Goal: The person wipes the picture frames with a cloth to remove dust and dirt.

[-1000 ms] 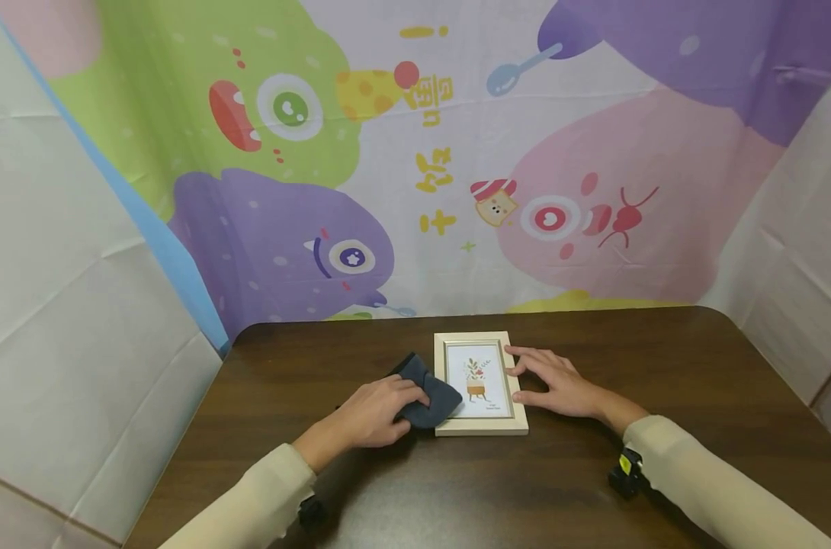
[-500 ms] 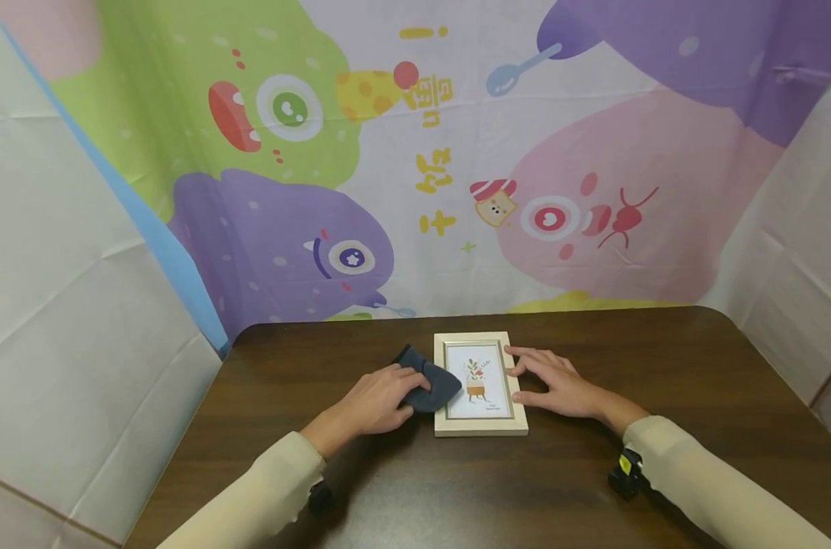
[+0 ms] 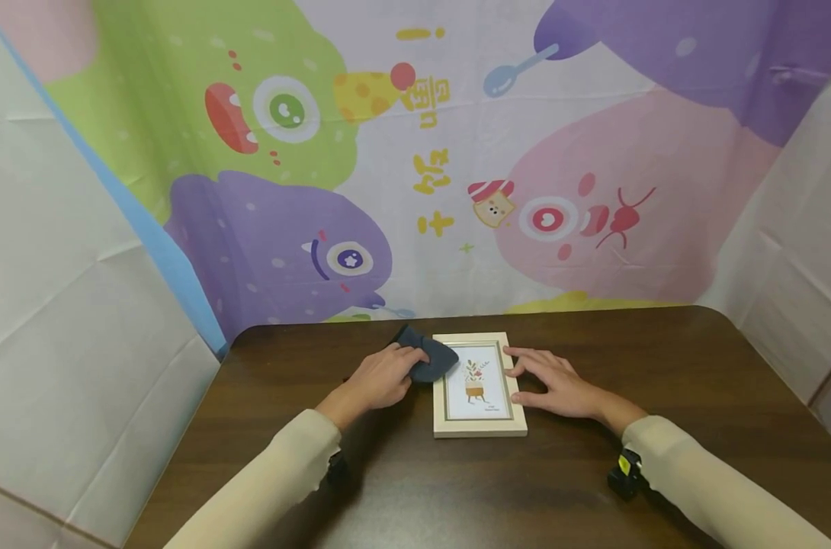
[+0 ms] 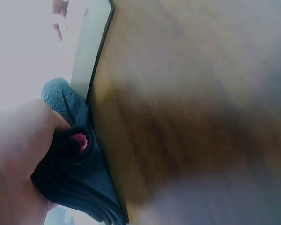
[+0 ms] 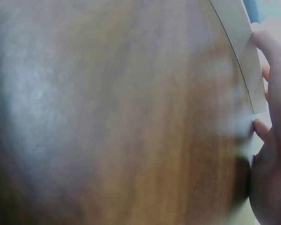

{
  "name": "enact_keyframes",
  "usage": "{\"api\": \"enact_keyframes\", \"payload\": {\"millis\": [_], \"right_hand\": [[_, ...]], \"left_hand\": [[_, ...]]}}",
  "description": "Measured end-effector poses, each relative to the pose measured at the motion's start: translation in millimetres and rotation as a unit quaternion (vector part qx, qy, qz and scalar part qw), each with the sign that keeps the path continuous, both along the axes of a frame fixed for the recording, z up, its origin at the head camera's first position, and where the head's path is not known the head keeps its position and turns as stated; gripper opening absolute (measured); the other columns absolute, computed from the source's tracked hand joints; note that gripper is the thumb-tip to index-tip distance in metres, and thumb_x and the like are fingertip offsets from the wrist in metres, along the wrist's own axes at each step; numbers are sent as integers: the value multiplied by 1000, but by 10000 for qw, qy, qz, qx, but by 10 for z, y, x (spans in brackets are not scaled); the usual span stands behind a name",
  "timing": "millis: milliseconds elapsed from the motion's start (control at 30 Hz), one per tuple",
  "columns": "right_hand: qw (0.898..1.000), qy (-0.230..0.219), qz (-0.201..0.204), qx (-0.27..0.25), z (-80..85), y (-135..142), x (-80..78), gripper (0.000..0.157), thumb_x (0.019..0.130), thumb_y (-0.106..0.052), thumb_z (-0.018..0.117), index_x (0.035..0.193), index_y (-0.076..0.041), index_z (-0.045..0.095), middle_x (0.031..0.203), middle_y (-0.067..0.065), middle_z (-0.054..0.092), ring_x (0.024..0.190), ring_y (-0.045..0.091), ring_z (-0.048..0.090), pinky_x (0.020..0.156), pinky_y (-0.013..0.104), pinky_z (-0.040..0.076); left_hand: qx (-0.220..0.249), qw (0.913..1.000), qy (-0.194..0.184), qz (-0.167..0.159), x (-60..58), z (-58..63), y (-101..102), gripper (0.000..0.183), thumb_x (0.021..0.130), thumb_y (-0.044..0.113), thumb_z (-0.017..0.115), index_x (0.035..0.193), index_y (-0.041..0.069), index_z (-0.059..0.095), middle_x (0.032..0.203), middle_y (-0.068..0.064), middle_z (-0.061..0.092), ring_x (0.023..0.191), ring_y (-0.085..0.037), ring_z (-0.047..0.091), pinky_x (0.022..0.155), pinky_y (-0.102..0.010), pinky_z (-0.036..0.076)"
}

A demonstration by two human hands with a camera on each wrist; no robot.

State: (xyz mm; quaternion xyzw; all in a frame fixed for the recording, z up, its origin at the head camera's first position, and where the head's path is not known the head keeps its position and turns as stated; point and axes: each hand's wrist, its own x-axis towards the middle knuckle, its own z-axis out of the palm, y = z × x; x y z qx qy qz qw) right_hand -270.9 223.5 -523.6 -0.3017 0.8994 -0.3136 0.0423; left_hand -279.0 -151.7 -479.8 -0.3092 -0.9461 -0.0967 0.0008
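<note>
A cream-coloured picture frame [image 3: 480, 428] with a plant print lies face up on the table. My left hand [image 3: 381, 377] grips a folded dark blue-grey cloth [image 3: 434, 362] that overlaps the frame's upper left border and a bit of the picture. In the left wrist view the cloth [image 4: 65, 101] bunches under the thumb, against the frame's side [image 4: 91, 47]. Along the right border rests my right hand [image 3: 556, 385], fingers spread, fingertips and thumb touching the edge. The right wrist view shows those fingers [image 5: 267, 44] at the frame's side [image 5: 236, 42].
The dark brown wooden table [image 3: 422, 496] has rounded far corners. Behind it hangs a curtain [image 3: 450, 267] printed with cartoon monsters. Pale panels [image 3: 79, 305] stand to the left and right. A small black camera [image 3: 624, 476] sits at the right wrist.
My left hand has slid the cloth along the frame's left border, away from me toward its far end. The right hand and the frame have stayed in place.
</note>
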Motion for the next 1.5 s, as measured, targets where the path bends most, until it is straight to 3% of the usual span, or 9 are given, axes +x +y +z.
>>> {"api": "enact_keyframes", "payload": {"millis": [233, 333, 467, 633, 867, 900, 1100, 1233, 1500], "right_hand": [[10000, -25, -12, -18, -8, -4, 2, 21, 105, -42, 80, 120, -31, 70, 179, 11, 47, 164, 45, 41, 120, 83, 28], [10000, -49, -4, -30, -6, -9, 11, 21, 105, -42, 79, 120, -31, 70, 179, 10, 47, 164, 45, 41, 120, 83, 28], [10000, -44, 4, -48, -1, -13, 13, 21, 105, -42, 80, 120, -31, 70, 179, 10, 47, 164, 45, 41, 121, 83, 28], [9999, -102, 17, -63, -8, -27, 24, 22, 105, -43, 79, 121, -31, 71, 180, 10, 46, 164, 44, 40, 121, 82, 27], [10000, -26, 21, -49, -13, -17, 19, 23, 105, -43, 79, 123, -30, 71, 180, 10, 46, 163, 44, 40, 120, 82, 28], [10000, -29, 14, -46, -14, -17, 15, 23, 105, -43, 79, 123, -31, 71, 180, 10, 46, 163, 43, 40, 121, 81, 28], [10000, -15, 33, -42, -23, -19, -3, 23, 105, -43, 79, 123, -32, 71, 180, 9, 47, 163, 42, 42, 121, 80, 29], [10000, 2, 28, -42, -14, -18, -1, 23, 105, -43, 79, 123, -31, 71, 179, 9, 47, 163, 42, 42, 121, 81, 29], [10000, 20, 17, -15, -4, 11, -8, 22, 105, -43, 79, 123, -32, 71, 180, 9, 47, 163, 43, 41, 121, 82, 28]], "left_hand": [[66, 9991, 404, 72, -811, -813, -200, 47, 102, 12, 63, 145, 32, 67, 142, -4, 78, 128, -26, 71, 97, -49, 65], [-135, 9987, 477, 127, -891, -858, -196, 49, 101, 13, 64, 145, 36, 67, 142, 0, 79, 125, -24, 72, 93, -46, 65], [-210, 9978, 596, 175, -882, -877, -209, 49, 102, 16, 64, 146, 36, 67, 143, 4, 79, 125, -22, 72, 94, -44, 65], [-54, 9966, 819, 46, -758, -858, -264, 47, 104, 17, 64, 147, 33, 68, 145, 3, 80, 123, -24, 73, 96, -44, 65], [383, 9950, 910, 157, 16, -15, -26, 41, 99, -3, 68, 138, 10, 74, 134, -14, 83, 114, -38, 73, 87, -52, 65], [381, 9940, 1017, 159, 70, 29, -15, 41, 99, -4, 68, 137, 11, 75, 133, -13, 83, 112, -38, 73, 85, -50, 65], [455, 9854, 1640, 32, 285, 104, -12, 41, 96, -2, 74, 134, 15, 76, 128, -7, 86, 106, -29, 73, 82, -43, 66], [540, 9814, 1832, -166, 408, 122, -24, 42, 94, 0, 77, 133, 16, 76, 127, -5, 86, 105, -27, 74, 84, -41, 67], [514, 9670, 2334, -880, 664, 124, -52, 41, 90, 9, 83, 129, 19, 80, 123, 2, 86, 100, -20, 75, 80, -36, 68]]}}
